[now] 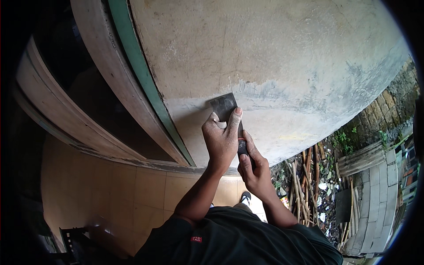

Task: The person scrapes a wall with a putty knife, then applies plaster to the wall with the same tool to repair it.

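Observation:
A flat, wide-bladed scraper (224,104) lies against the pale wall (282,48), its blade edge near the border between a dirty, worn upper area and a whiter band below. My right hand (257,171) is closed around its dark handle, with the thumb along it. Higher up, my left hand (222,140) grips the blade's lower part, thumb laid over the metal. Whitish dust coats the fingers of both hands. A small white piece shows by the left fingers; I cannot tell what it is. Part of the blade is hidden by the left hand.
At left stands a wooden window frame (128,75) with a green strip beside the wall. Tan floor tiles (145,190) lie below. To the right are bamboo poles (304,185), rubble, plants and grey blocks (375,198). A dark railing-like object (70,240) stands lower left.

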A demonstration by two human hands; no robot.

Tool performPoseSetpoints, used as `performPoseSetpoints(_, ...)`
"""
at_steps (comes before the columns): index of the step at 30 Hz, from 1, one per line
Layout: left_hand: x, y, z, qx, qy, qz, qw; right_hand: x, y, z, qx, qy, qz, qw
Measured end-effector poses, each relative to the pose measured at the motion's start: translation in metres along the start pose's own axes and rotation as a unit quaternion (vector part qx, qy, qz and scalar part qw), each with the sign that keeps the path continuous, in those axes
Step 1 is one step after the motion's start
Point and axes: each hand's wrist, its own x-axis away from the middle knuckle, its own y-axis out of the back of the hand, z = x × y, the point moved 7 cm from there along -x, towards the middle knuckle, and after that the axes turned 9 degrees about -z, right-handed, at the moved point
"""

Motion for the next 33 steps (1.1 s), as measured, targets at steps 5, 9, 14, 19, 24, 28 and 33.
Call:
performPoseSetpoints(5,-0.008,-0.004,-0.018,0.001,0.063,0.019,0.998,-0.006,-0.001,0.017,0.013,0.026,-0.018,0.999)
performPoseSetpoints(9,0.006,0.004,0.008,-0.035,0.039,0.018,0.998,0.006,-0.003,-0.004,0.007,0.005,-0.029,1.0)
performPoseSetpoints(14,-0.011,0.0,-0.006,0.002,0.033,0.034,0.999,0.002,-0.008,0.015,0.031,-0.046,-0.036,0.998)
performPoseSetpoints(19,0.005,0.019,0.022,-0.032,0.05,0.009,0.998,0.008,-0.012,-0.009,0.105,0.068,-0.016,0.992)
performPoseSetpoints(24,0.002,0.02,0.037,0.008,0.067,-0.01,0.998,0.002,-0.011,-0.005,0.143,0.12,-0.034,0.982)
performPoseSetpoints(28,0.005,0.019,0.043,-0.002,0.033,-0.028,0.999,-0.004,-0.002,-0.007,0.177,0.109,-0.02,0.978)
performPoseSetpoints(33,0.004,0.009,0.02,0.051,0.102,-0.031,0.993,-0.008,0.002,0.017,0.206,0.154,-0.009,0.966)
